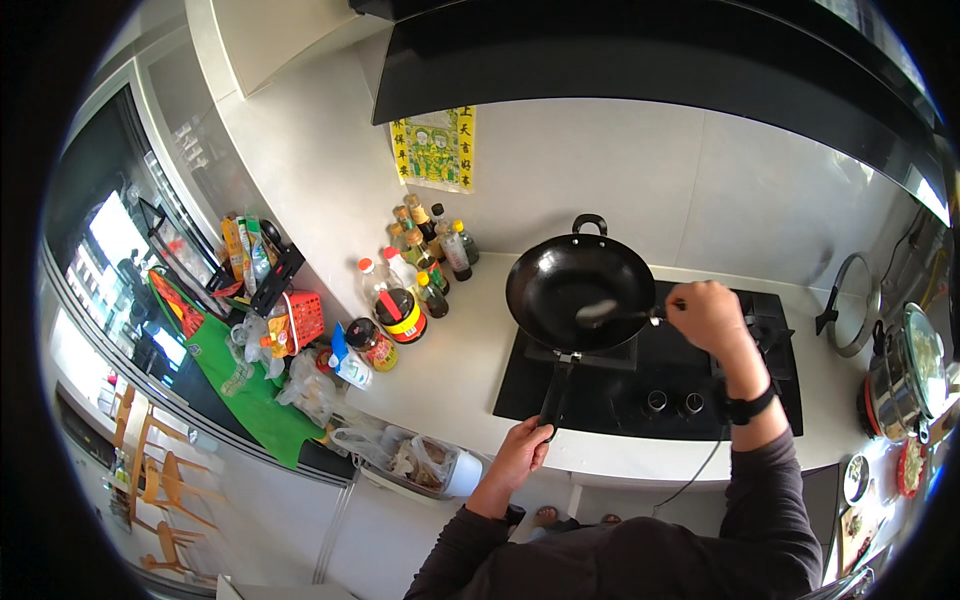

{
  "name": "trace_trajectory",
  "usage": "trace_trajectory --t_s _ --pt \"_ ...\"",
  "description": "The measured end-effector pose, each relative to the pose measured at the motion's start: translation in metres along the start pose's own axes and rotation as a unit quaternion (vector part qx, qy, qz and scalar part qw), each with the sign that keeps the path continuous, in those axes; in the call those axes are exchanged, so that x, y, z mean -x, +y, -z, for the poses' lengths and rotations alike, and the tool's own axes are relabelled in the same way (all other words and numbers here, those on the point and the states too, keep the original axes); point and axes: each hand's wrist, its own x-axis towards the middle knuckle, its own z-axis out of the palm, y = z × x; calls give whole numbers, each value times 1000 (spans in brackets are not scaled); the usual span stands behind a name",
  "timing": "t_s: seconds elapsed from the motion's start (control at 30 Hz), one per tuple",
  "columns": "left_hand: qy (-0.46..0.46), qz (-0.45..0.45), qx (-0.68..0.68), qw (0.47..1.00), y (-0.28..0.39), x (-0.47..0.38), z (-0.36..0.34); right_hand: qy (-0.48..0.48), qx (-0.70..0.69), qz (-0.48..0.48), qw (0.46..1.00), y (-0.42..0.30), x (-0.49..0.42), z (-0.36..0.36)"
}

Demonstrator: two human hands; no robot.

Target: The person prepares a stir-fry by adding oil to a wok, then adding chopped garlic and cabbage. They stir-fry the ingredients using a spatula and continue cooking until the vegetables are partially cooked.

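Observation:
A black wok (555, 281) rests over the left burner of a black gas hob (600, 405). Its long handle points towards me, and my left hand (519, 454) is closed around the handle's end. My right hand (705, 315), with a black band on the wrist, grips the handle of a metal ladle or spatula (600, 311) from above. The utensil's head is inside the wok, low on its right side, and looks slightly blurred. Only dark, shiny metal shows in the wok; I cannot make out food in it.
Sauce and oil bottles (420, 262) crowd the left corner, with jars (371, 345) nearer. A waste bin (420, 461) hangs at the counter's front edge. Right of the hob are a glass lid (855, 307) and a steel steamer pot (900, 382). A range hood (637, 67) overhangs.

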Motion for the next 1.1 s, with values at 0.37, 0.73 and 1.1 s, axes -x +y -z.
trace_trajectory --t_s 0.37,0.73,1.1 --pt "10 -50 -23 998 -4 8 -4 -8 -75 44 996 4 13 11" --pt "50 -85 -38 994 -27 32 13 3 -99 102 990 -25 22 -55" --pt "301 -39 36 952 -99 116 48 -3 -191 59 980 -22 51 -56"
